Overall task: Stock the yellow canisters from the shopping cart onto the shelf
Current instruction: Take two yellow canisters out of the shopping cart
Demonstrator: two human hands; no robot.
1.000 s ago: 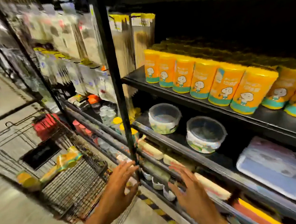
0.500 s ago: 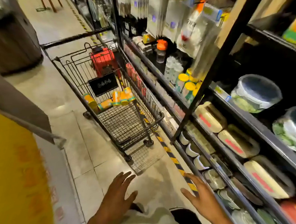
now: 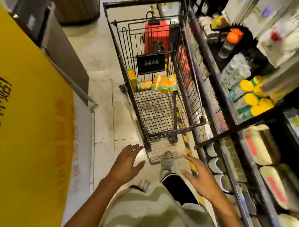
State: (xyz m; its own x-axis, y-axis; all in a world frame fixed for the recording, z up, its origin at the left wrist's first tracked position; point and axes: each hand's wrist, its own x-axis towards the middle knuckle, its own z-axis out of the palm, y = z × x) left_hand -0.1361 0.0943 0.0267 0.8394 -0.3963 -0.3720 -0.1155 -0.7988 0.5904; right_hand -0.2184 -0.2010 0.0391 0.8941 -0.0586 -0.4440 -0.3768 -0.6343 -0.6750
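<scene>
A black wire shopping cart (image 3: 197, 122) stands in the aisle ahead of me, close against the shelving. Several yellow canisters (image 3: 163, 84) with teal bands lie on their sides at the far end of its basket; one more (image 3: 131, 77) leans at the left wall. My left hand (image 3: 126, 163) and my right hand (image 3: 201, 178) hover empty with spread fingers, short of the cart's near end. The shelf row of matching canisters is out of view.
Black shelving (image 3: 214, 84) with lidded containers runs along the right. A yellow sign panel (image 3: 21, 113) fills the left. A red item (image 3: 155, 36) sits at the cart's far end. Tiled floor (image 3: 103, 116) lies between sign and cart.
My view has swung away from the shelf's canister row and down the aisle onto the cart, which is now straight ahead. Both hands stay empty and spread.
</scene>
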